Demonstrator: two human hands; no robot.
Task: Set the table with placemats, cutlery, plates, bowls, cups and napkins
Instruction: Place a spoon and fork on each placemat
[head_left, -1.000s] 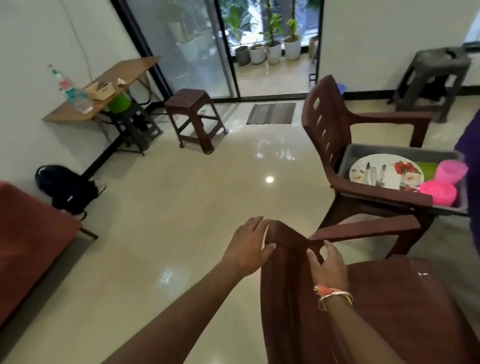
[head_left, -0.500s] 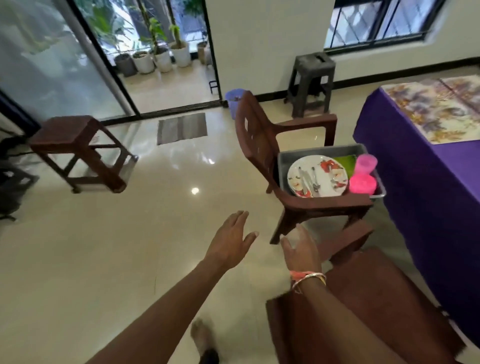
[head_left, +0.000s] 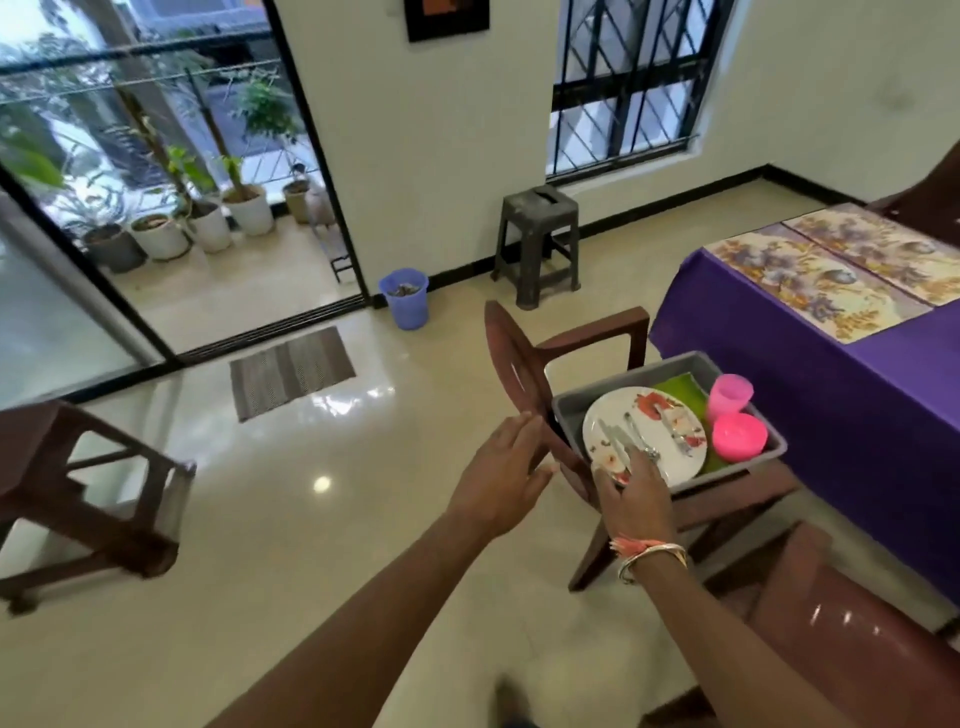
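Observation:
A grey tray (head_left: 582, 402) rests on the seat of a brown plastic chair (head_left: 511, 358). In it lie a white flowered plate (head_left: 660, 415) with cutlery (head_left: 631, 431) on top, a pink cup (head_left: 730, 396), a pink bowl (head_left: 738, 437) and a green napkin (head_left: 680, 387). My right hand (head_left: 631, 493) reaches over the plate's near rim, fingers spread, holding nothing. Beside the chair back hovers my left hand (head_left: 501, 475), open and apart from it. Two flowered placemats (head_left: 810, 280) lie on the purple-clothed table (head_left: 852, 374) at right.
A second brown chair (head_left: 831, 623) stands at lower right. A grey stool (head_left: 537, 239) and a blue bin (head_left: 405, 297) stand by the far wall. A brown stool (head_left: 93, 499) is at left, a doormat (head_left: 291, 370) by the glass door.
I let go of the near chair and turned right toward the table. Both hands moved forward; the right one now reaches the plate in the tray.

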